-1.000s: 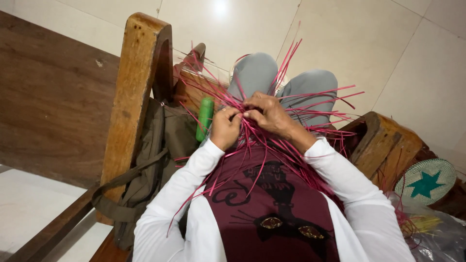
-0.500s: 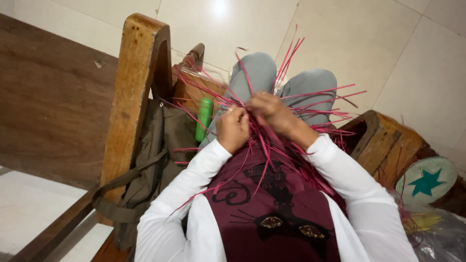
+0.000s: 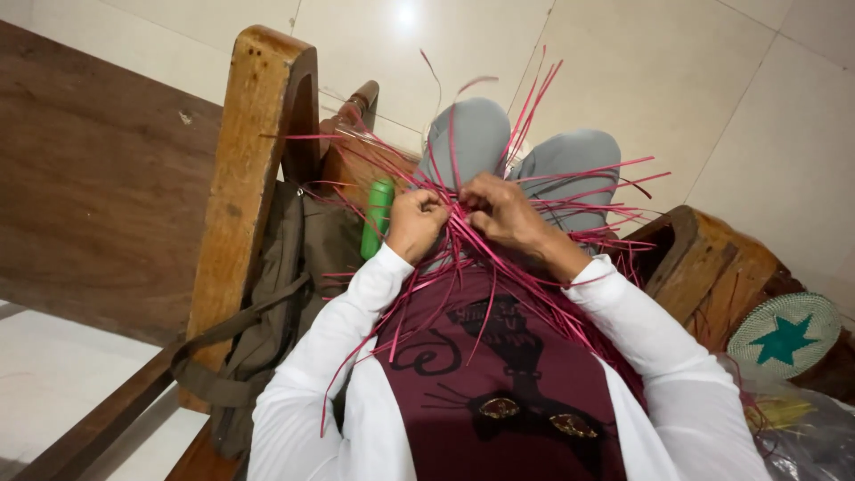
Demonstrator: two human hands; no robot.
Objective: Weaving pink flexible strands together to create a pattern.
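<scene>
At the far left a dark wooden panel [image 3: 80,178] fills the edge, and beside it a lighter wooden post [image 3: 249,169] of the seat rises toward the tiled floor [image 3: 677,80]. An olive bag [image 3: 285,294] hangs against the post, its strap looping low. Just right of the bag a green tube [image 3: 377,218] stands upright, close to the left hand [image 3: 415,223]. That hand is curled into a tight fist around a bunch of pink strips [image 3: 481,258], gripping them over the lap. The strips fan out from between the two hands, some pointing up past the grey knees [image 3: 525,151], some trailing down over the maroon shirt [image 3: 499,374]. The right hand [image 3: 501,209] sits just beside the left, almost touching it, fingers bent and pinching the same strips at the middle of the bundle. Further right a wooden armrest [image 3: 712,267] angles away, and at the far edge a round woven mat [image 3: 784,334], green with a teal star, leans by it.
</scene>
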